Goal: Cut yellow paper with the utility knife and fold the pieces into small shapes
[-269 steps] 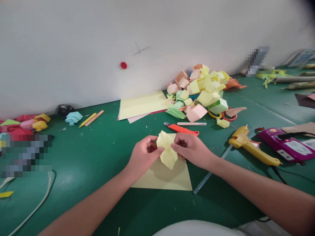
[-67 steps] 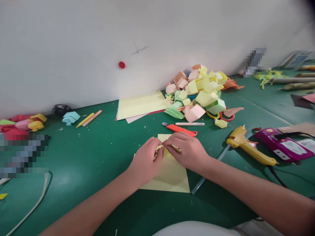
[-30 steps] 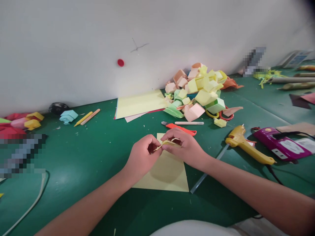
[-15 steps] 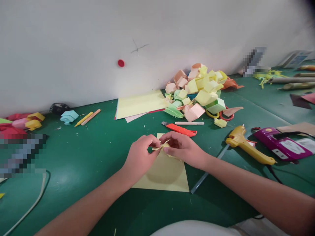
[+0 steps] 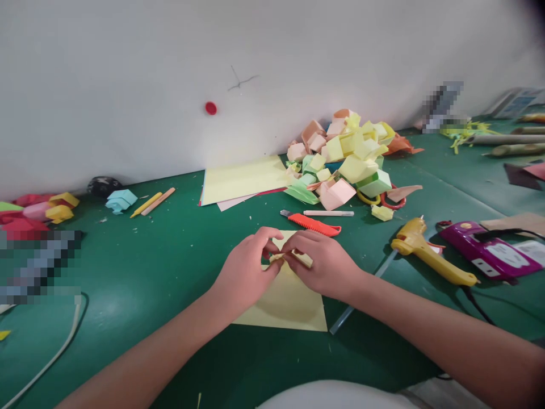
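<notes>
Between my two hands is a small piece of folded yellow paper [image 5: 304, 259], mostly covered by fingers. My left hand [image 5: 247, 267] pinches its left end between thumb and fingers. My right hand [image 5: 322, 260] is closed on the other end, its fingertips meeting the left ones. Just below lies a flat pale yellow sheet [image 5: 293, 304] on the green table. An orange utility knife [image 5: 315, 223] lies beyond my right hand, with a white pen [image 5: 327, 213] behind it.
A heap of folded paper boxes [image 5: 340, 159] stands against the wall, beside stacked paper sheets [image 5: 242, 179]. To the right are a yellow glue gun [image 5: 430, 253] with its glue stick and a purple power strip [image 5: 489, 250]. Two crayon-like sticks [image 5: 152, 203] and a blue paper shape [image 5: 121, 201] lie left.
Nine seconds ago the yellow paper was spread open facing me; now it is folded small between my fingertips. In the last second my fingers shifted along it, and both hands came closer together.
</notes>
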`<act>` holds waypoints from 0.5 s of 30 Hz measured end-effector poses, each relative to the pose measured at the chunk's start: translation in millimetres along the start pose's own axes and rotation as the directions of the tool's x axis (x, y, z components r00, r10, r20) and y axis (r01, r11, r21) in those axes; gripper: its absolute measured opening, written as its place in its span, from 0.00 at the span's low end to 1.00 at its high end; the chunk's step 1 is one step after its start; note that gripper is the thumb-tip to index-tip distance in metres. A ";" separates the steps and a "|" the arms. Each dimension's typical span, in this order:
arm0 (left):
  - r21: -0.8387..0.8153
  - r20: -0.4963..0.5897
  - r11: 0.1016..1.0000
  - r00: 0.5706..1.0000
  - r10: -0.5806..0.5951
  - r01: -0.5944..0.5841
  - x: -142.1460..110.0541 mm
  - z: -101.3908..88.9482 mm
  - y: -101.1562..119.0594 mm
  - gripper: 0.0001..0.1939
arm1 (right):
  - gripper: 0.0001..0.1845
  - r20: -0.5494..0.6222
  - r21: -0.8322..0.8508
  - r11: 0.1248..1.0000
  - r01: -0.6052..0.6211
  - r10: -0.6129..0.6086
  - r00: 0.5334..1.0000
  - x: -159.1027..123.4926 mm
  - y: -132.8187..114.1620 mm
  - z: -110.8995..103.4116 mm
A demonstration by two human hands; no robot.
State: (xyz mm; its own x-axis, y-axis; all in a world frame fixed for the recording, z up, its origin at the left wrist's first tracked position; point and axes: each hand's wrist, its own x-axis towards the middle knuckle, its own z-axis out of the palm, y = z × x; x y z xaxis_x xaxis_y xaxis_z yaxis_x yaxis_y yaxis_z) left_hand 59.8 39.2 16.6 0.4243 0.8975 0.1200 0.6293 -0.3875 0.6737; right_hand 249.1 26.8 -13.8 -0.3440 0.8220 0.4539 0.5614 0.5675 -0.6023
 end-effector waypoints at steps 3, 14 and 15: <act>-0.061 0.021 0.998 0.999 -0.026 0.027 0.3 -0.7 -3.1 0.14 | 0.04 -0.003 0.163 0.974 -0.159 0.161 0.987 3.5 2.9 -1.6; 0.145 0.046 0.988 0.998 0.049 -0.056 3.1 -3.1 -5.8 0.18 | 0.07 0.132 0.343 0.880 -0.329 0.301 0.944 7.7 2.2 -8.2; 0.157 0.052 0.985 0.997 0.061 -0.069 2.8 -4.8 -4.0 0.18 | 0.07 0.137 0.340 0.882 -0.326 0.296 0.945 8.1 2.1 -9.2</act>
State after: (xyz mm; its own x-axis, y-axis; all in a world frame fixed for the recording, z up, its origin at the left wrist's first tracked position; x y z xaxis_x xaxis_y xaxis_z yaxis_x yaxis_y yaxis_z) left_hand 55.3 44.3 17.7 0.4950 0.8601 0.1233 0.6931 -0.4765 0.5410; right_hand 254.5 34.2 -5.3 -0.2618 0.9517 0.1607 0.3510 0.2490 -0.9027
